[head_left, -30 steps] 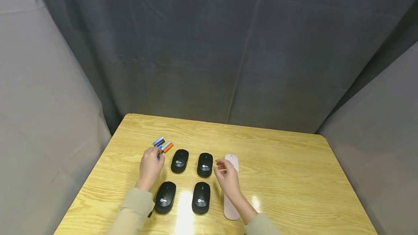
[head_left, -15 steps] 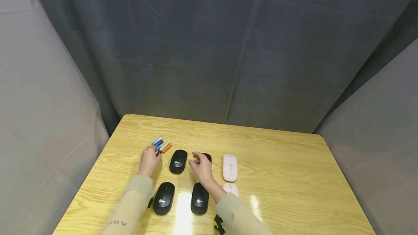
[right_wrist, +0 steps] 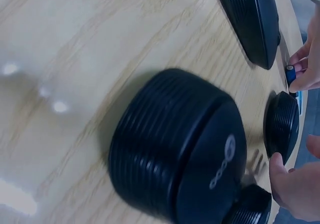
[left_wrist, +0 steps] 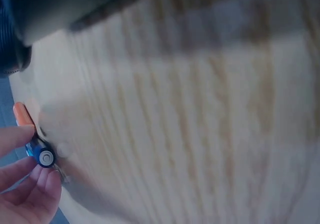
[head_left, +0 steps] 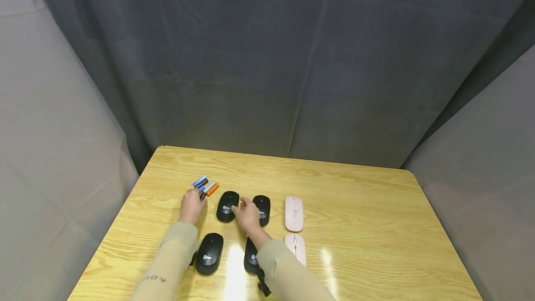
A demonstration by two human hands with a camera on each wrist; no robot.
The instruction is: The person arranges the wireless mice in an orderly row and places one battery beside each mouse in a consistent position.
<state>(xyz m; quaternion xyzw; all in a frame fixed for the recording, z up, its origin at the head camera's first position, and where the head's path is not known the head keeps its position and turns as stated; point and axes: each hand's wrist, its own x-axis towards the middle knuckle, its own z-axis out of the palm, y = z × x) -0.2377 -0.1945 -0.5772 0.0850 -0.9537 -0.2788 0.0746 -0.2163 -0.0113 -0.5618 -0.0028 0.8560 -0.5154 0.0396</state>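
Observation:
My left hand [head_left: 192, 206] pinches a blue battery [left_wrist: 44, 155] between thumb and fingers, beside a small group of batteries on the table. Among them are blue ones [head_left: 200, 181] and an orange one [head_left: 213, 188]. In the head view my right hand [head_left: 248, 215] is between two black computer mice, the far left one [head_left: 225, 203] and the far right one [head_left: 263, 207]. Its fingers are loosely bent and hold nothing. The thumb overlaps the far left mouse's edge in view; whether it touches cannot be told. In the right wrist view a black mouse [right_wrist: 175, 144] looms large.
A third black mouse [head_left: 210, 252] lies near the left forearm. Another black mouse [head_left: 250, 261] is partly covered by the right sleeve. Two pink mice [head_left: 294, 215] lie in a column to the right on the wooden table [head_left: 368, 226]. Dark curtains [head_left: 217, 68] hang behind.
My right hand has moved left from beside the pink mice, across the far right black mouse, to the gap between the two far black mice. The left hand stays by the batteries.

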